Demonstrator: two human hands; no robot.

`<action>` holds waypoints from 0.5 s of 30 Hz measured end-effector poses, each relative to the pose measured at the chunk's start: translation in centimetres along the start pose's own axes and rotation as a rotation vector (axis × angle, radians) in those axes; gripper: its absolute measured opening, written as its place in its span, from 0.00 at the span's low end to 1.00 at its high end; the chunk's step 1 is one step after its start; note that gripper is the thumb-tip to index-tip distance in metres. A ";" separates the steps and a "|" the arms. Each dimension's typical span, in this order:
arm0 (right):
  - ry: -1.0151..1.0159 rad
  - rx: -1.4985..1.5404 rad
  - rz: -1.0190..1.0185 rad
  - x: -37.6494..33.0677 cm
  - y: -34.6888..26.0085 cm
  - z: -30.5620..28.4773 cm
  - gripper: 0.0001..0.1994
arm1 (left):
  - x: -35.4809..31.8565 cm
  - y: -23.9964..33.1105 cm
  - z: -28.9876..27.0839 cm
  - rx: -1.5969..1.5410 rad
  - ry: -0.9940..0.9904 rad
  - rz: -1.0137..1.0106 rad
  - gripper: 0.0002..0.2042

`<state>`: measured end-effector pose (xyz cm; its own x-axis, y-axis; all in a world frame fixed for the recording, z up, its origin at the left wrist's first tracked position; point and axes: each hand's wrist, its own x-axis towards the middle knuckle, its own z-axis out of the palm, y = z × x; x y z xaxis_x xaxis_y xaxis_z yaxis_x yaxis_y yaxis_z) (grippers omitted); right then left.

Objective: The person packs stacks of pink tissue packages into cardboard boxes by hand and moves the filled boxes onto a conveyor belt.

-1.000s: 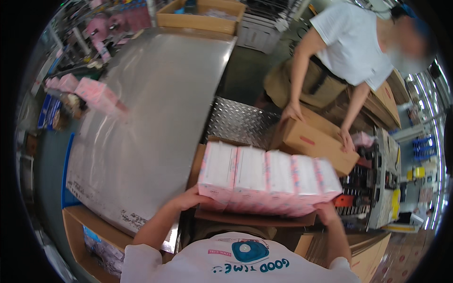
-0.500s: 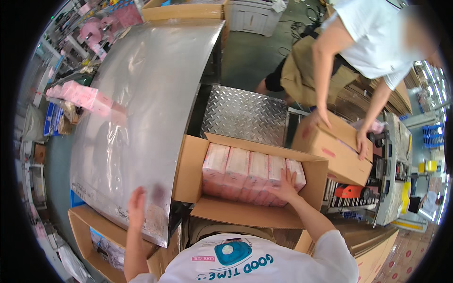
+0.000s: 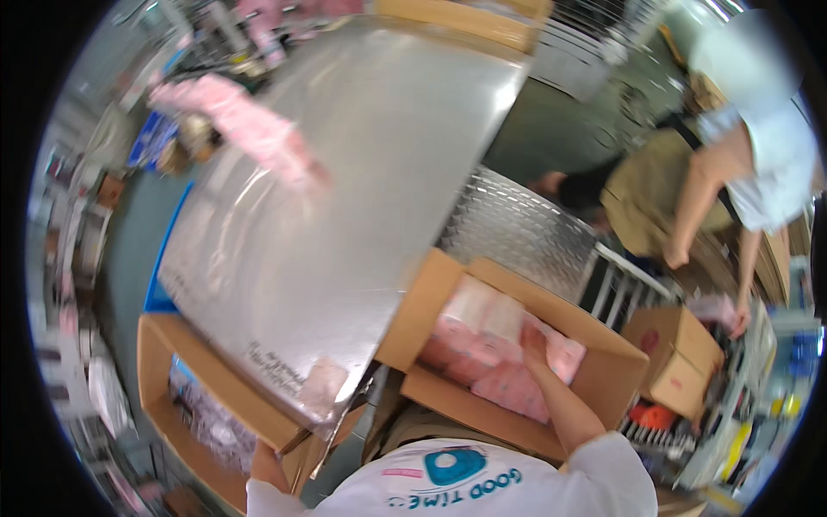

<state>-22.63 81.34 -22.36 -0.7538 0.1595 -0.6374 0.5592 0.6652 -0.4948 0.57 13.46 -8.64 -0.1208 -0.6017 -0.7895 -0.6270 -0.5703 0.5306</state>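
An open cardboard box [image 3: 594, 323] stands in front of me with soft pink-and-white packs [image 3: 469, 332], probably tissue, inside it. My right hand [image 3: 534, 343] reaches into this box, fingers stretched out against the packs, with packs on both sides of it. The packs below it lie tilted. At the lower left, my left hand [image 3: 265, 455] is by the flap of another open box [image 3: 155, 362], below the metal table's corner; its fingers are hidden. A small pale, blurred rectangular thing [image 3: 323, 386] lies on that corner.
A sloping metal table [image 3: 370, 172] fills the left, with a row of pink packs [image 3: 250, 129] at its far-left edge. A textured metal plate [image 3: 517, 224] lies beyond the box. At right, a co-worker [image 3: 732, 164] stands near a closed carton [image 3: 676, 353] on a roller conveyor.
The view has turned, shifting things in it. My left hand has dropped from beside the table to the lower-left box. Packs under my right hand have tilted. The co-worker's hands have left the carton.
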 end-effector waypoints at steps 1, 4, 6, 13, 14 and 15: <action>0.101 0.035 -0.110 -1.4 -3.2 1.2 0.39 | 0.3 -2.4 -1.0 0.021 0.040 0.016 0.13; 0.210 0.038 -0.503 -9.5 -15.2 -0.8 0.38 | 1.2 -3.4 0.6 0.186 0.110 0.082 0.13; 0.134 -0.244 -0.449 -8.3 -16.2 2.1 0.37 | 1.6 -1.9 2.0 0.274 0.134 0.125 0.13; 0.188 -0.403 0.030 5.5 -17.5 2.9 0.27 | 2.8 -0.5 4.0 0.304 0.196 0.179 0.13; 0.148 -0.496 0.126 7.8 -16.4 3.0 0.26 | 3.3 0.5 4.5 0.299 0.190 0.201 0.13; 0.137 -0.542 0.011 7.9 -16.1 3.8 0.25 | 3.4 0.4 4.1 0.277 0.199 0.203 0.13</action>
<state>-36.24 69.16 -21.64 -0.8073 0.2380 -0.5400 0.3370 0.9371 -0.0907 -3.25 13.45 -12.33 -0.1288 -0.7991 -0.5873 -0.7928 -0.2728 0.5450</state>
